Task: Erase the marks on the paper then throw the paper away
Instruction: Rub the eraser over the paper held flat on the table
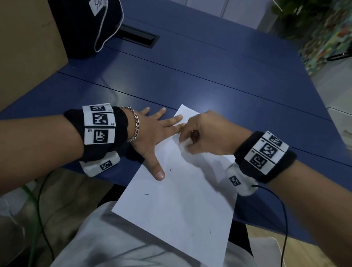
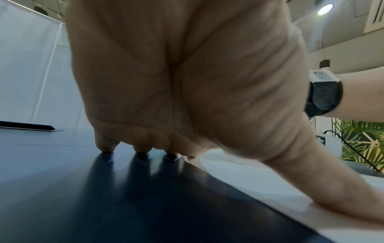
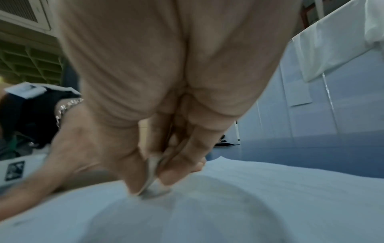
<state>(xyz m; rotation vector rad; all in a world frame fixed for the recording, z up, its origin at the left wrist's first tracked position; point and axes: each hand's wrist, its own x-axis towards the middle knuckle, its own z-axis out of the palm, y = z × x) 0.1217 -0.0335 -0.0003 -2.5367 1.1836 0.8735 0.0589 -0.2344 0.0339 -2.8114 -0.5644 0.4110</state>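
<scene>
Blue worktop (image 1: 198,75) fills the head view, with a white paper (image 1: 177,202) lying on its near edge, part of it hanging over toward the person's lap. Small dark marks (image 1: 147,194) dot the paper. At 9 o'clock from the paper, the left hand (image 1: 149,135) lies flat with fingers spread, thumb and one or two fingertips pressing on the paper, the rest on the worktop. At the paper's 12 o'clock end, the right hand (image 1: 207,132) pinches a small white eraser (image 1: 186,144) and holds it down on the sheet.

From the left wrist view, the fingertips (image 2: 107,148) touch the dark shiny top, which the head view cannot show so close. From the right wrist view, the eraser (image 3: 151,171) sits squeezed between thumb and fingers, but it is blurry.

At 11 o'clock stands a dark bag (image 1: 81,12) with a white tag (image 1: 98,2) that reads "346". Beside it is a brown box (image 1: 18,42).
</scene>
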